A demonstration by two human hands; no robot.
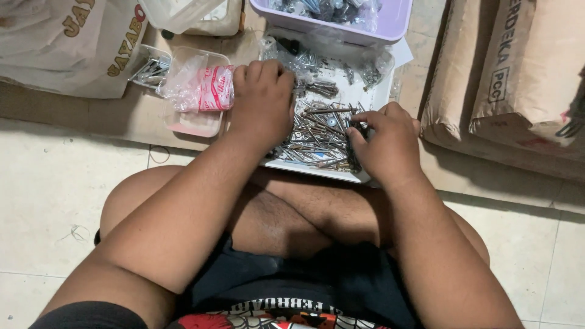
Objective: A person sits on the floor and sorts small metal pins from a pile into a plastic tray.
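Observation:
A white tray (pixel 372 100) on the floor in front of my crossed legs holds a heap of metal screws and nails (pixel 318 131). My left hand (pixel 262 100) rests palm down on the left side of the heap, fingers curled; what lies under it is hidden. At the heap's right edge my right hand (pixel 387 143) pinches several screws between thumb and fingertips.
A clear plastic box (pixel 195 119) with a crumpled red-and-white bag (pixel 204 88) lies left of the tray. A lilac bin (pixel 396 24) of hardware stands behind it. Paper sacks (pixel 518 79) are stacked at right, a beige bag (pixel 67 42) at upper left.

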